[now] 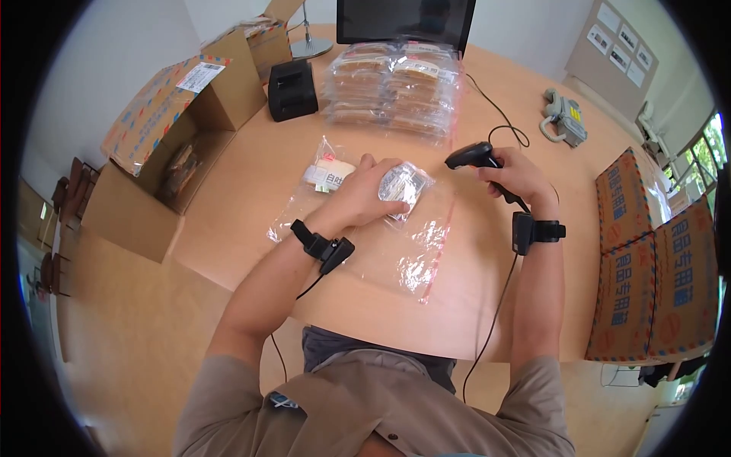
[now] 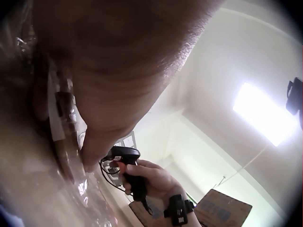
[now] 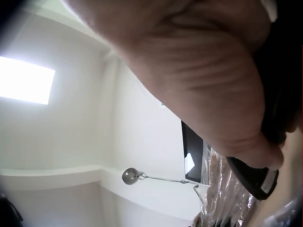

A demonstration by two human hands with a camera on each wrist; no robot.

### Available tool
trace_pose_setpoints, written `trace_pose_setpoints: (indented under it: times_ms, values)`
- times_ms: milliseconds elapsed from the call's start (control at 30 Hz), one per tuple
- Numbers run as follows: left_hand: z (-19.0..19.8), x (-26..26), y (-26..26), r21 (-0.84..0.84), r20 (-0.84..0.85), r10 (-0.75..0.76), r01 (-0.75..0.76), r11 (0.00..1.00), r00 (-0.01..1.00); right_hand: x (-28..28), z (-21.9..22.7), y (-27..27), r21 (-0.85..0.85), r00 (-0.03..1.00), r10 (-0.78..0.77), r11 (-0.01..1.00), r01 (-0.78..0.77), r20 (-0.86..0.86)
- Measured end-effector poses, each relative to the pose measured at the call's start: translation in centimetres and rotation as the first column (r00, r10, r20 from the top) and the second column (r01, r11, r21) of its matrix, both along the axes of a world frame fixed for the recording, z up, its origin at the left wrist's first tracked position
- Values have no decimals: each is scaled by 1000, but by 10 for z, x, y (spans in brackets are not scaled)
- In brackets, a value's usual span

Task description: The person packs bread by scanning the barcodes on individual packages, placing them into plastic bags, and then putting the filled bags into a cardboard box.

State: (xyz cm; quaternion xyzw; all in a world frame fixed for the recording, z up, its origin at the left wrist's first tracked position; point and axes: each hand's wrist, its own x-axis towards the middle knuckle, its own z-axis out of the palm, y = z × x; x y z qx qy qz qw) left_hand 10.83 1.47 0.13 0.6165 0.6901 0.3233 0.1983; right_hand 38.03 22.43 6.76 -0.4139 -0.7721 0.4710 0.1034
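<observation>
We take this for an office doing packing work: beyond where the left hand [image 1: 358, 194] grips a bagged pack [image 1: 403, 185], we see stacked packs [image 1: 392, 91] and a monitor [image 1: 403, 19] on the desk [image 1: 483, 282]; beyond the right hand [image 1: 519, 179], gripping a scanner [image 1: 474, 155], a desk phone [image 1: 565, 120] and a notice board [image 1: 614, 49]; right of that grip, printed cartons [image 1: 653, 266]; left of the other, an open carton [image 1: 205, 85]
</observation>
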Motion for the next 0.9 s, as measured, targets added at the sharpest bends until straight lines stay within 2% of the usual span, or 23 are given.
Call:
trace_pose_setpoints:
  times_ms: [67,100,200,233,300,467,733,833,900]
  values:
    - [1,-4,2,-13,6,-6,7,1000,1000,-7,16,-15,-19,991,129,991,-129,-27]
    - [1,-5,2,-19,6,-17,17,1000,1000,-11,20,-22,-22,991,130,991,-131,-25]
    - [0,-5,1,-18,17,-17,17,1000,1000,-22,33,-44,30,975,181,982,-186,125]
    - [0,-5,1,-18,17,-17,17,1000,1000,-26,32,-45,31,975,181,982,-186,125]
    - [-1,-5,1,-6,10,-20,20,1000,1000,-31,26,-45,104,954,173,974,-203,246]
    - [1,-5,0,-18,6,-29,29,999,1000,-35,13,-44,110,961,180,972,-206,208]
    - [1,-4,-1,9,12,-26,26,1000,1000,-39,17,-51,110,958,184,971,-212,218]
    - [1,-5,-1,5,11,-27,27,1000,1000,-33,20,-47,104,971,151,979,-173,186]
    - [-1,-7,0,-14,-5,-50,49,999,999,-22,14,-30,145,990,47,987,-66,130]
